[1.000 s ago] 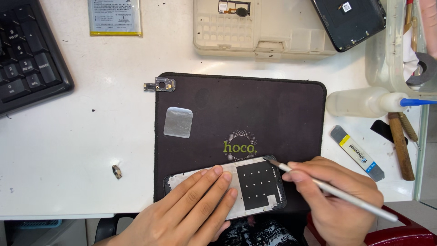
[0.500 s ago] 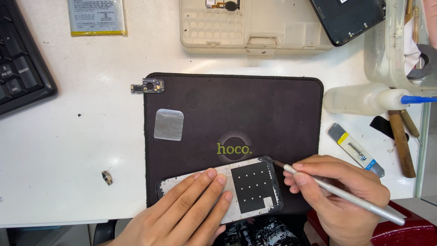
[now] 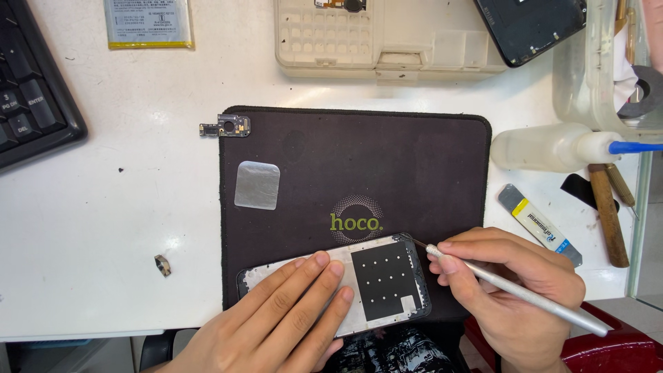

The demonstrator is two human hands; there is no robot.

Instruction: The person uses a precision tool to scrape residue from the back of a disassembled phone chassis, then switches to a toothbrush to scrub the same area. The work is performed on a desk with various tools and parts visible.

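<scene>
An opened phone frame (image 3: 387, 276) with a black square pad on its metal plate lies at the near edge of a dark work mat (image 3: 359, 173). My left hand (image 3: 276, 321) rests flat on the frame's left half, pressing it down. My right hand (image 3: 514, 297) grips a thin silver metal tool (image 3: 518, 290) like a pen. The tool's fine tip touches the frame's upper right corner.
On the mat lies a small silver foil square (image 3: 257, 185); a small camera module (image 3: 226, 127) sits at its top left corner. A keyboard (image 3: 31, 90), a flat battery (image 3: 147, 24), a beige parts tray (image 3: 387, 34), a squeeze bottle (image 3: 552, 147) and hand tools (image 3: 608, 214) surround the mat.
The view has shifted slightly, so the mat and items appear a little further left. Both hands stay on the phone frame, with the tool tip still at its upper right corner.
</scene>
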